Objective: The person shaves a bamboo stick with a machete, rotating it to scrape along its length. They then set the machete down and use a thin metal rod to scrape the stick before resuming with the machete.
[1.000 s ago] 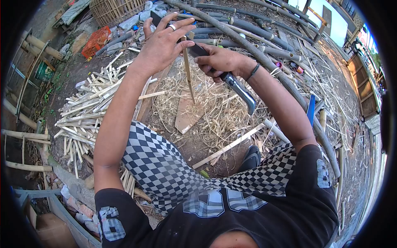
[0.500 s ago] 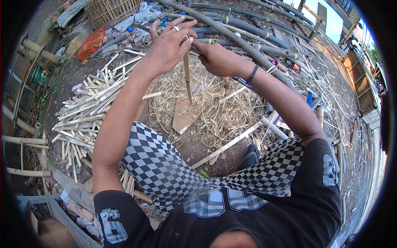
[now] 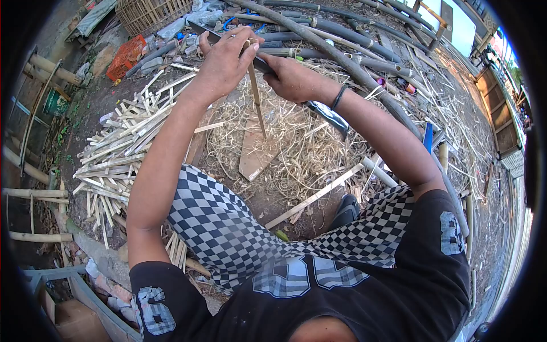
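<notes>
My left hand [image 3: 228, 62] is closed around the upper part of a thin bamboo strip [image 3: 258, 102], which slants down to the ground near a flat wooden board [image 3: 253, 157]. My right hand [image 3: 299, 78] grips a long knife [image 3: 265, 65] whose dark blade runs left, passing behind my left fingers to a tip beyond them. Below my right wrist, what looks like the knife's long handle sticks out, dark and shiny. Blade and strip cross close to my left fingers; whether they touch cannot be made out. Curly bamboo shavings [image 3: 302, 142] surround the board.
A heap of split bamboo sticks [image 3: 122, 148] lies at left. Bamboo poles [image 3: 353, 40] stretch across the back, near an orange crate [image 3: 126, 56] and a woven basket [image 3: 151, 14]. A long flat strip [image 3: 313, 196] lies before my foot [image 3: 346, 211].
My right hand has turned slightly, so more of the blade shows beyond my left hand and more of the handle below the wrist. My left hand has shifted slightly left with the bamboo strip.
</notes>
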The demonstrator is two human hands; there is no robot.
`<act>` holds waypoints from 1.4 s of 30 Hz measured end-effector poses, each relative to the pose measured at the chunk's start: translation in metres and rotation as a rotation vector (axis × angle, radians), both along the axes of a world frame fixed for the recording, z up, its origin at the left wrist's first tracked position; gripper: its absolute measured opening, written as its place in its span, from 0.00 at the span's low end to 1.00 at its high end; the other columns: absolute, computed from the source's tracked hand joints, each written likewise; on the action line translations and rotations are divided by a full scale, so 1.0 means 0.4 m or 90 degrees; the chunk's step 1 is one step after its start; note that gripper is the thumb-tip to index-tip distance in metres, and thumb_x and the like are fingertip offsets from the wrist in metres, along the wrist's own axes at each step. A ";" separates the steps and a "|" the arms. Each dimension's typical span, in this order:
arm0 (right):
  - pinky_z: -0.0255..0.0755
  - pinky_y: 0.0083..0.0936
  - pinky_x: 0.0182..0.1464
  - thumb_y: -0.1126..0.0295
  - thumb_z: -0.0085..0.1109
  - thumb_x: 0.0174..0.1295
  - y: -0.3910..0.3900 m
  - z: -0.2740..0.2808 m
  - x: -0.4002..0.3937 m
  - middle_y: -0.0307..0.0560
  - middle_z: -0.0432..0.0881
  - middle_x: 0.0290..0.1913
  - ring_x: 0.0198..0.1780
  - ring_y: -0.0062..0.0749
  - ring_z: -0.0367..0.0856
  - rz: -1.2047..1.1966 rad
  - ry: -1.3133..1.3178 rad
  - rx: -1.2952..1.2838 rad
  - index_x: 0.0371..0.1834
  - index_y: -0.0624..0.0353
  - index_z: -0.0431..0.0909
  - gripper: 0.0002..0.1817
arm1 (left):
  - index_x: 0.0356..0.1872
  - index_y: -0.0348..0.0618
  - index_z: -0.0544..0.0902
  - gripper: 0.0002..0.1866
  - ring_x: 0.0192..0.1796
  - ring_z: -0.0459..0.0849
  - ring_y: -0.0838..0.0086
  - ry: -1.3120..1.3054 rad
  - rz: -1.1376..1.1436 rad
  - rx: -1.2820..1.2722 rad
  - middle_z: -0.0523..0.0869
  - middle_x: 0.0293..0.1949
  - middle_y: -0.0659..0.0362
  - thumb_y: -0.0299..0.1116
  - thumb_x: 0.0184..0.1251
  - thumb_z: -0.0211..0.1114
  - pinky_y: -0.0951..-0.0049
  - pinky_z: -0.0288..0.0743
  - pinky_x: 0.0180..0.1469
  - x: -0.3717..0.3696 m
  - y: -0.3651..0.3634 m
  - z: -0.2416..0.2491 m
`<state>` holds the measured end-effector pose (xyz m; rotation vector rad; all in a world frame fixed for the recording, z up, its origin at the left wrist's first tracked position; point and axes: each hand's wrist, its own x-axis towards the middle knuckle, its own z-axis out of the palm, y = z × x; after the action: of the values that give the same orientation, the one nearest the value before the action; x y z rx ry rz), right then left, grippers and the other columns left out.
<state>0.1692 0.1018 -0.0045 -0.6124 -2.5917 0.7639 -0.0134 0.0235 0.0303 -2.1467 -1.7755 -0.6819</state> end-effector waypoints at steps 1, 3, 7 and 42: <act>0.82 0.44 0.31 0.75 0.52 0.68 0.000 -0.008 -0.008 0.60 0.86 0.36 0.30 0.51 0.87 0.008 0.099 0.170 0.74 0.58 0.59 0.30 | 0.61 0.56 0.82 0.17 0.78 0.65 0.68 0.014 -0.016 0.053 0.78 0.68 0.57 0.42 0.83 0.48 0.38 0.34 0.76 -0.005 0.008 -0.011; 0.81 0.47 0.35 0.76 0.52 0.68 -0.016 0.018 0.007 0.61 0.86 0.37 0.33 0.56 0.87 -0.037 0.011 0.181 0.74 0.59 0.59 0.30 | 0.61 0.56 0.82 0.17 0.76 0.67 0.68 0.031 -0.031 0.104 0.79 0.66 0.57 0.42 0.83 0.49 0.36 0.35 0.75 -0.015 0.010 -0.017; 0.81 0.50 0.37 0.76 0.54 0.66 -0.024 0.015 0.014 0.63 0.86 0.39 0.36 0.62 0.86 -0.082 -0.079 0.250 0.74 0.59 0.60 0.31 | 0.63 0.59 0.82 0.17 0.77 0.66 0.71 0.055 -0.049 0.090 0.78 0.68 0.57 0.44 0.83 0.49 0.37 0.33 0.75 -0.023 0.004 -0.004; 0.79 0.54 0.41 0.76 0.50 0.65 -0.058 -0.023 -0.007 0.65 0.85 0.34 0.38 0.62 0.86 -0.076 -0.075 0.156 0.70 0.54 0.69 0.27 | 0.59 0.62 0.86 0.20 0.73 0.72 0.64 0.034 -0.060 0.038 0.79 0.68 0.59 0.52 0.81 0.50 0.42 0.39 0.80 -0.047 -0.043 0.018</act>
<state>0.1665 0.0785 -0.0138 -0.7457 -2.6699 0.3749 -0.0320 0.0062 0.0374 -2.1993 -1.6147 -0.6844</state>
